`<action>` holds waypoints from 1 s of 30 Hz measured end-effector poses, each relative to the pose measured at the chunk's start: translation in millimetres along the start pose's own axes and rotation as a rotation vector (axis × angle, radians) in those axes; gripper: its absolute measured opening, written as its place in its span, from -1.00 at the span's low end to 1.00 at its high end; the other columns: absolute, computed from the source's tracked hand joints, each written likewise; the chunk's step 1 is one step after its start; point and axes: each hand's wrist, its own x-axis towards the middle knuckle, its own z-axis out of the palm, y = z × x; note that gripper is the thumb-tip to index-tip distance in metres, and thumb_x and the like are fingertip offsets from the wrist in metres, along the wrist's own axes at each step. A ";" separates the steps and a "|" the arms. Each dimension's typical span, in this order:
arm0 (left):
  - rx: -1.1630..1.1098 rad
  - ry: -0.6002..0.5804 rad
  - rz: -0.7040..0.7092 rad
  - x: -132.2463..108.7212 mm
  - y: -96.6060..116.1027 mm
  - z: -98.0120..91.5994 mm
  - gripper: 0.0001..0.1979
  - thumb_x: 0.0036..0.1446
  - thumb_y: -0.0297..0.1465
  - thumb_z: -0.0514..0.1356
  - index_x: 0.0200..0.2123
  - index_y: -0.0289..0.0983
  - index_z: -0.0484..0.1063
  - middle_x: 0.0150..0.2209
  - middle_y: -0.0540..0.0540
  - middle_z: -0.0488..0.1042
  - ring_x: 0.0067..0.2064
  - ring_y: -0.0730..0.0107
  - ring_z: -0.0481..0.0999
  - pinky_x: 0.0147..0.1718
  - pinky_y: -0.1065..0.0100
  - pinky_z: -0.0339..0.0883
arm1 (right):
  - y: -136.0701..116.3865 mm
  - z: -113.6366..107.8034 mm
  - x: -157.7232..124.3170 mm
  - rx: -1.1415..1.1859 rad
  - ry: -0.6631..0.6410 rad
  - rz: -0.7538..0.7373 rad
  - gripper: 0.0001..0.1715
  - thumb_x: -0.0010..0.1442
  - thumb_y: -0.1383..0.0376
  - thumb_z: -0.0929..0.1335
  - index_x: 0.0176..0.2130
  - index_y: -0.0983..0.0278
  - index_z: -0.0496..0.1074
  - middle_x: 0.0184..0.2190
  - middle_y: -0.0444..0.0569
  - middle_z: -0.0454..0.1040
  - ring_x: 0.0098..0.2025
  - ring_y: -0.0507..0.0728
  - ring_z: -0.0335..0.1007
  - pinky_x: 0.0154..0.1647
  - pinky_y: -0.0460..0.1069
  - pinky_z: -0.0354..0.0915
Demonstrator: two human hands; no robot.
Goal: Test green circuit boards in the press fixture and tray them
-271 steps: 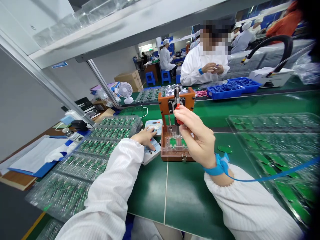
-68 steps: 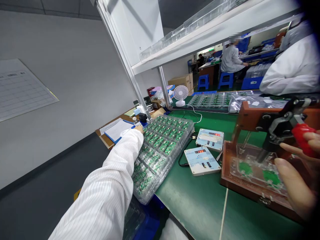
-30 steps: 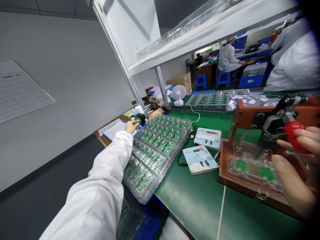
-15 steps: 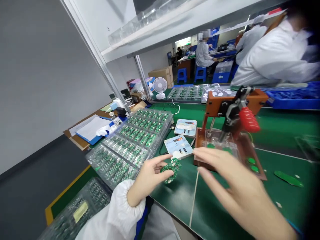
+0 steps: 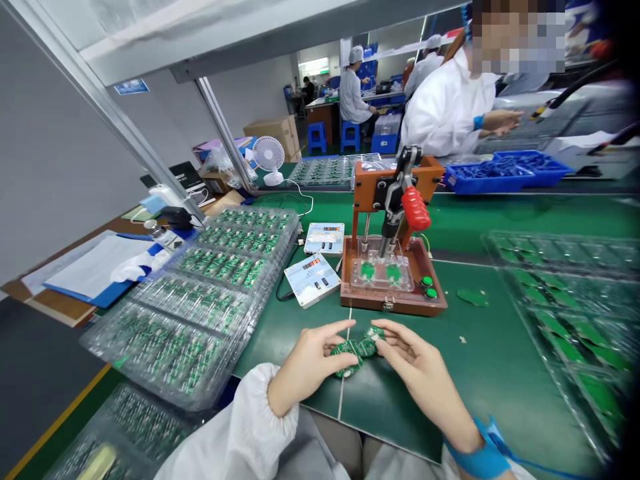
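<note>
Between my hands, above the green mat, is a green circuit board (image 5: 369, 343) made of joined rounded sections. My left hand (image 5: 316, 357) grips its left end with the thumb across the top. At the other end, my right hand (image 5: 411, 357) pinches the board between thumb and fingers; a blue wrist strap circles that wrist. Just beyond stands a toggle-clamp test fixture (image 5: 393, 257) with a red handle (image 5: 416, 209), which is raised. Green boards show under its clear plate. Left of it lie two small meter boxes, the nearer one (image 5: 313, 280) with lit red digits.
Stacked clear trays of boards (image 5: 200, 300) fill the left side. Another clear tray (image 5: 560, 320) with green boards lies at right, near a loose green piece (image 5: 472, 298). A white fan (image 5: 270, 160) and a blue bin (image 5: 505, 172) stand behind. A co-worker (image 5: 445, 100) sits opposite.
My right hand has moved in from the right and taken hold of the board's right end. My left hand keeps its grip. The view has swung to the right, bringing in the right tray.
</note>
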 end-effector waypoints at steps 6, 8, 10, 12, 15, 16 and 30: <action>0.468 0.109 0.377 10.6 -9.3 16.6 -0.80 0.34 -0.41 0.22 -0.04 -0.16 0.61 -0.09 -0.06 0.64 -0.08 0.21 0.60 0.04 0.22 0.44 | 25.5 -32.8 -15.8 -0.450 0.207 -0.155 -0.60 0.36 0.03 0.34 0.09 0.13 0.47 -0.03 -0.06 0.59 -0.11 0.18 0.60 -0.02 0.05 0.53; 0.586 0.140 0.516 16.3 -10.2 28.3 -0.78 0.39 -0.46 0.15 -0.02 -0.19 0.57 -0.09 -0.08 0.62 -0.09 0.24 0.58 -0.02 0.24 0.46 | 28.8 -36.3 -19.4 -0.598 0.187 -0.272 -0.69 0.42 0.11 0.29 0.07 0.10 0.47 0.00 -0.08 0.58 -0.05 0.19 0.58 0.06 0.09 0.49; 0.687 0.178 0.573 22.2 -11.4 40.0 -0.77 0.40 -0.48 0.12 -0.04 -0.21 0.56 -0.13 -0.10 0.58 -0.11 0.24 0.54 -0.09 0.26 0.48 | 30.7 -36.9 -22.3 -0.683 0.135 -0.370 -0.73 0.46 0.20 0.24 0.04 0.10 0.46 0.01 -0.09 0.56 0.04 0.18 0.52 0.14 0.10 0.44; 0.755 0.200 0.592 27.4 -13.1 49.1 -0.78 0.39 -0.49 0.12 -0.04 -0.22 0.55 -0.18 -0.11 0.54 -0.15 0.23 0.51 -0.15 0.26 0.48 | 32.5 -36.0 -24.9 -0.727 0.080 -0.425 -0.73 0.46 0.28 0.21 0.00 0.11 0.45 0.01 -0.08 0.54 0.09 0.17 0.48 0.16 0.10 0.42; 0.775 0.176 0.582 32.4 -16.0 55.5 -0.78 0.37 -0.51 0.14 -0.01 -0.23 0.52 -0.21 -0.10 0.51 -0.17 0.22 0.48 -0.17 0.23 0.47 | 35.1 -34.1 -28.2 -0.755 0.045 -0.438 -0.75 0.45 0.32 0.20 -0.06 0.13 0.44 -0.01 -0.05 0.52 0.07 0.17 0.47 0.11 0.10 0.45; 0.760 0.163 0.569 33.3 -16.8 55.9 -0.78 0.35 -0.52 0.16 0.01 -0.23 0.50 -0.21 -0.09 0.51 -0.17 0.22 0.48 -0.16 0.22 0.47 | 35.6 -33.6 -28.9 -0.760 0.040 -0.431 -0.76 0.44 0.33 0.21 -0.06 0.14 0.43 -0.02 -0.04 0.52 0.06 0.18 0.47 0.08 0.10 0.47; 0.318 0.188 0.614 33.0 -20.5 55.9 -0.87 0.27 -0.41 0.29 -0.35 -0.25 0.44 -0.35 0.00 0.49 -0.28 0.37 0.47 -0.23 0.36 0.31 | -10.0 -48.1 -16.0 -0.803 0.004 -0.527 -0.60 0.38 0.42 0.22 0.10 0.09 0.41 0.01 -0.11 0.53 0.04 0.09 0.50 0.04 -0.01 0.48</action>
